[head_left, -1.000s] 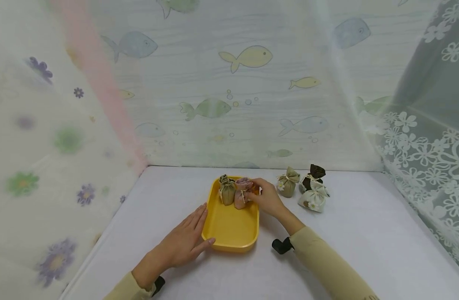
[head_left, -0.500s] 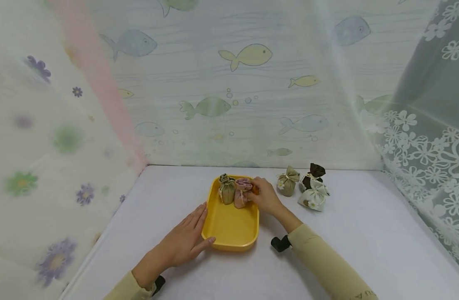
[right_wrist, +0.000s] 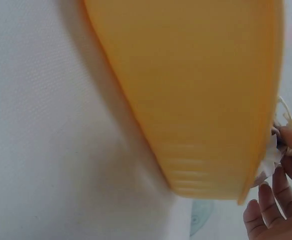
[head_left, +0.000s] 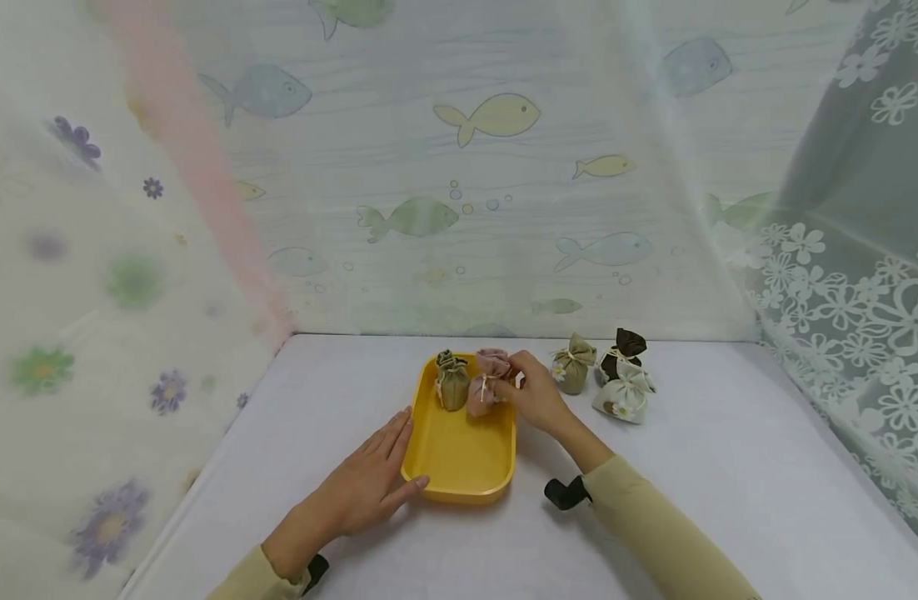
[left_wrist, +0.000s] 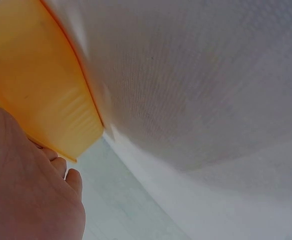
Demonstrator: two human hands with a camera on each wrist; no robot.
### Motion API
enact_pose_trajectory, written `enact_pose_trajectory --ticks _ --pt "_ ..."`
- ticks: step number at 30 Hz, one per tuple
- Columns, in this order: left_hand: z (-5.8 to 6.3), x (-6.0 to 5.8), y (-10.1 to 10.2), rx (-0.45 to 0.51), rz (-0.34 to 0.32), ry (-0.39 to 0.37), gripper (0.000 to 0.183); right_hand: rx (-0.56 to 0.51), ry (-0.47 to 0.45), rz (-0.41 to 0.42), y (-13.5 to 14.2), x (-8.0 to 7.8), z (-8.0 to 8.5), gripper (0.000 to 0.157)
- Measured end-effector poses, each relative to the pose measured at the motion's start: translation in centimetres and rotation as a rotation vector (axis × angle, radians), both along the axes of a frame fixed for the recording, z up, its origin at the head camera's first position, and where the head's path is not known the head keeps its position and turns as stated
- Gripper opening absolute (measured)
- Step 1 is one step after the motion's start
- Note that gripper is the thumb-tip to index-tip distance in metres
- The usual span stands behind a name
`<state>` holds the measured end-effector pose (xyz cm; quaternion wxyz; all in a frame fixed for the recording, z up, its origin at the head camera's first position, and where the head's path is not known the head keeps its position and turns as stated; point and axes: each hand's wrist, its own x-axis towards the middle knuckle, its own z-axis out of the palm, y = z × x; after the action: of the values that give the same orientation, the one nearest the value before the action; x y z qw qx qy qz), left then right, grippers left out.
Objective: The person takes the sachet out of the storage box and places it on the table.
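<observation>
My right hand (head_left: 540, 394) pinches a small pink drawstring pouch (head_left: 483, 393) by its gathered neck, at the far right part of a yellow tray (head_left: 459, 467). In the right wrist view the tray wall (right_wrist: 196, 100) hides most of the pouch, and only its top shows by the fingers (right_wrist: 282, 192). An olive-green drawstring pouch (head_left: 452, 385) stands upright in the tray, left of the pink one. Flat along the tray's left rim lies my left hand (head_left: 365, 483), fingers straight, thumb at the near corner.
Right of the tray stand a khaki pouch (head_left: 574, 367), a dark brown pouch (head_left: 622, 354) and a white pouch with a daisy (head_left: 626, 398). White cloth (head_left: 339, 367) covers the table. A fish-print curtain (head_left: 429, 275) hangs behind, and other curtains hang at both sides.
The pink pouch's top has risen slightly and spread in my right hand's fingers. My left hand keeps its place on the tray rim. The whole head view has shifted a little.
</observation>
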<state>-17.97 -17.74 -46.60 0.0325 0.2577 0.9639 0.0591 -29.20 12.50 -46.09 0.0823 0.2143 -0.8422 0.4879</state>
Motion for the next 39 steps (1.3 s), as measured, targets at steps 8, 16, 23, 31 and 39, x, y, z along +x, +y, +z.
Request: enact_pose_trajectory --ticks 8,16,23,31,39 --pt "-0.2 0.0 0.0 0.014 0.008 0.012 0.092 -0.032 0.023 0.01 0.6 1.6 2.5 0.018" --pt "-0.2 0.1 0.0 0.012 0.005 0.012 0.092 -0.047 0.045 -0.004 2.4 2.1 3.7 0.015" --pt "-0.2 0.0 0.0 0.02 0.008 0.01 0.092 -0.002 0.115 -0.118 4.8 2.5 3.6 0.013" --pt "-0.4 0.0 0.0 0.021 0.01 0.008 0.093 -0.001 0.136 -0.251 6.9 2.7 1.7 0.011" --pt "-0.6 -0.1 -0.1 0.021 0.013 0.014 0.093 0.046 0.187 -0.307 8.2 2.4 0.3 0.011"
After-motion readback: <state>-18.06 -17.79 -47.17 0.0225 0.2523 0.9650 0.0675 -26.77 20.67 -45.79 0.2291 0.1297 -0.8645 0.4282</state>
